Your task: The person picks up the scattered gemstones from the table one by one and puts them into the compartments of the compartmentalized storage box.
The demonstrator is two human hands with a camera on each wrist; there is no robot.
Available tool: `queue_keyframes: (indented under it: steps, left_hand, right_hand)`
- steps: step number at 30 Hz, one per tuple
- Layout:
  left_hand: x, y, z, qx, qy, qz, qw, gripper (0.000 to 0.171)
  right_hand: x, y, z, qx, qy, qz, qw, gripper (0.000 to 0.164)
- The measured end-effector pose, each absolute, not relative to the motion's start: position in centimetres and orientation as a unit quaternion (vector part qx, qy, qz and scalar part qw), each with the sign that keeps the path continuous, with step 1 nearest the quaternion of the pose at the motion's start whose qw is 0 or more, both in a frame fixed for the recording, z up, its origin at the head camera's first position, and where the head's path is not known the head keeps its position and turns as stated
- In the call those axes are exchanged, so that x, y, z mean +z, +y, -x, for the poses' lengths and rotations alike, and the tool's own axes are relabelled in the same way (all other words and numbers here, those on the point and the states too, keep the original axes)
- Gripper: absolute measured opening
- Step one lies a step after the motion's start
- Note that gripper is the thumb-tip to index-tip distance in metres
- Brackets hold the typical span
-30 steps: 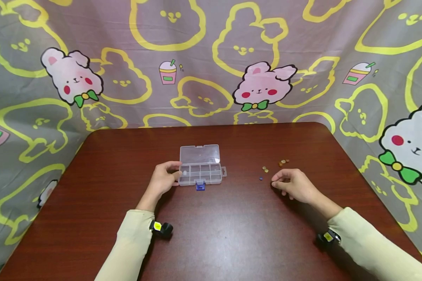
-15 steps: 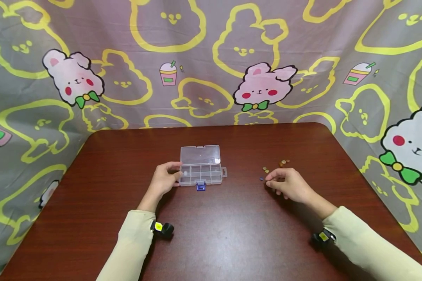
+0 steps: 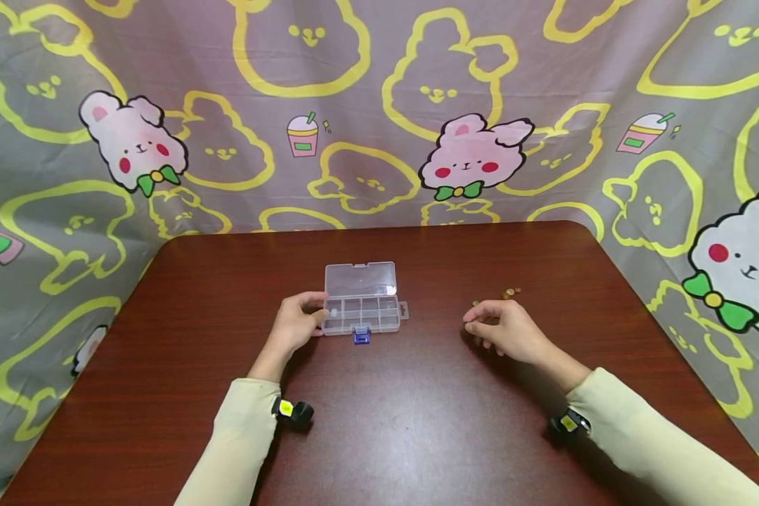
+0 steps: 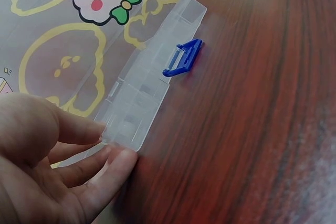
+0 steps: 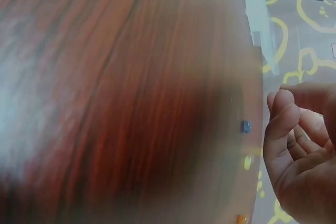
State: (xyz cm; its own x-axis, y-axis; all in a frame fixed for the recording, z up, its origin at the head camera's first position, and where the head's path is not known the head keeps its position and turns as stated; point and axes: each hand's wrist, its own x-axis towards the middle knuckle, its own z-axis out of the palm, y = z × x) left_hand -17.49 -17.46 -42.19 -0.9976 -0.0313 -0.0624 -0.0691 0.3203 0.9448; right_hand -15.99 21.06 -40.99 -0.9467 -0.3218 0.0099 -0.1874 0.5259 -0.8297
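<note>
Clear plastic shines just left of the centre of a reddish-brown tabletop [image 3: 411,393] as a person's left hand [image 3: 294,325] grips the left end of a compartment box [image 3: 369,314], thumb and fingers clamped on it. The box lies with its long axis along the tabletop's far edge, its lid [image 3: 359,279] open on that side, a blue latch [image 3: 361,338] on the near side. From its right end a hanging tab [image 3: 407,310] juts toward the right hand [image 3: 511,332], which is well apart; end wall and tab stand between those fingers and the compartments. The right hand's thumb and index tips are together; I cannot tell whether anything is pinched there. Near it on the tabletop lie a small blue piece [image 5: 246,126] and a yellowish one [image 5: 248,162]; farther right, toward the far right corner, sit several amber pieces [image 3: 509,292]. Behind the far edge hangs a cartoon-printed curtain [image 3: 354,84].
</note>
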Motion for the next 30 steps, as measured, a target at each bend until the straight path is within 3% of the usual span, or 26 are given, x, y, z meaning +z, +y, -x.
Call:
queue_keyframes:
  steps: [30]
  left_hand:
    - [-42.2, -17.5, 17.5, 0.579, 0.814, 0.036, 0.011, 0.035]
  right_hand:
    - [-40.8, 15.8, 17.2, -0.495, 0.848, 0.170, 0.084, 0.010]
